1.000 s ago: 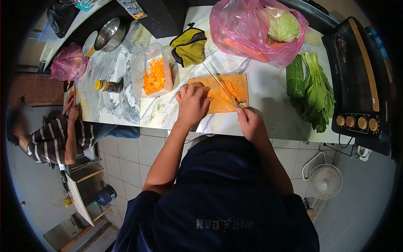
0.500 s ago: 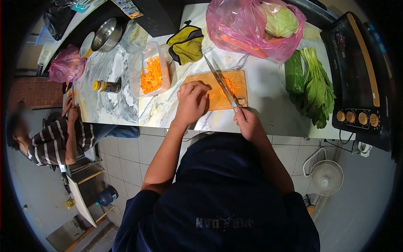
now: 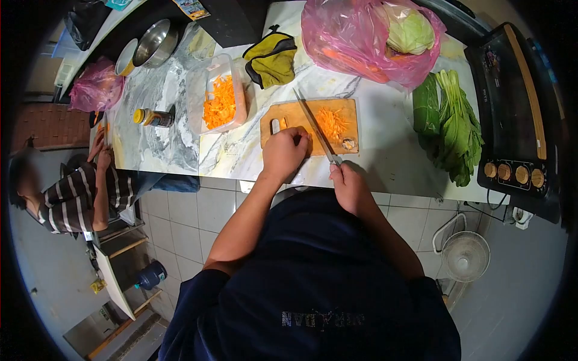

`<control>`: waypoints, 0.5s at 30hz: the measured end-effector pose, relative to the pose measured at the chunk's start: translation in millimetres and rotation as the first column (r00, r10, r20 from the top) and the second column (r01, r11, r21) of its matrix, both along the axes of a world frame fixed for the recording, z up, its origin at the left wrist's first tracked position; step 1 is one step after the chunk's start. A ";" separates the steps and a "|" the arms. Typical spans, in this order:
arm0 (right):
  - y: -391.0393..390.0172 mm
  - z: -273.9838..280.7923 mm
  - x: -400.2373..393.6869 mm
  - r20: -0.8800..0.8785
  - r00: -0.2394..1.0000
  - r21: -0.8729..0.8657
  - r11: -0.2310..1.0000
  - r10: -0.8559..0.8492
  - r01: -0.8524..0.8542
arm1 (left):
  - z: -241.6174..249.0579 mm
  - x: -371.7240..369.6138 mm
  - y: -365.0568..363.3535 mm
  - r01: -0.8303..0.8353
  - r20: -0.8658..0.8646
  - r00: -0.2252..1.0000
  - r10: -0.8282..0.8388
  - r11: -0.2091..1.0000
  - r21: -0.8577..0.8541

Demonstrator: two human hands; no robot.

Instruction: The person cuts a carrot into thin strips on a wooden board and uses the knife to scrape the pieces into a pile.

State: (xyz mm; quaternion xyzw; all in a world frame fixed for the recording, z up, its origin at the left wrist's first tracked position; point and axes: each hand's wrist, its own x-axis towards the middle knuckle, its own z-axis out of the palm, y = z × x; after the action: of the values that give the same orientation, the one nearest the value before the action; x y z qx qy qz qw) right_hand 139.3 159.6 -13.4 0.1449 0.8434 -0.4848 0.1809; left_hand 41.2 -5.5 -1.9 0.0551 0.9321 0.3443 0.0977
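One knife (image 3: 314,125) slanted over the cutting board (image 3: 288,111), and its blade ran near the curled knuckles of the left grip (image 3: 284,153). Main hazard, by judgement: a sideways slip could have nicked them, the more so if the board slid on the smooth-looking tabletop (image 3: 385,126). A broad sweep might also have scattered the orange shreds (image 3: 332,123) or mixed in the pale scraps (image 3: 348,144) beside them. The right grip (image 3: 350,185) was closed around the knife's handle, blade pointing away from the body, tip past the board's far edge. The shreds lay right of the blade, ahead of that grip. Whether the left fingers pinched anything could not be told.
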 end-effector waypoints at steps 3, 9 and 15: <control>-2.1 -11.1 2.3 -0.035 0.999 0.068 0.997 0.033 -0.031 | -9.0 1.2 1.8 -0.039 0.045 0.998 0.040 0.999 -0.014; -3.2 -2.4 -3.5 0.004 1.000 0.026 1.000 0.009 -0.009 | -6.2 -1.8 -0.1 -0.047 0.079 0.996 0.041 0.995 0.087; -5.2 0.0 -3.0 -0.024 1.000 0.045 0.999 -0.017 0.018 | -2.6 -11.4 -0.4 -0.063 0.243 0.969 0.052 0.997 0.036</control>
State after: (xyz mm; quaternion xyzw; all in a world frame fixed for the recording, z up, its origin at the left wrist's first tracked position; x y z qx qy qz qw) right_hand 136.4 154.4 -13.4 0.1506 0.8550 -0.4687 0.1631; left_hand 29.8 -5.8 -4.4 -0.0122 0.9069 0.3712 0.1992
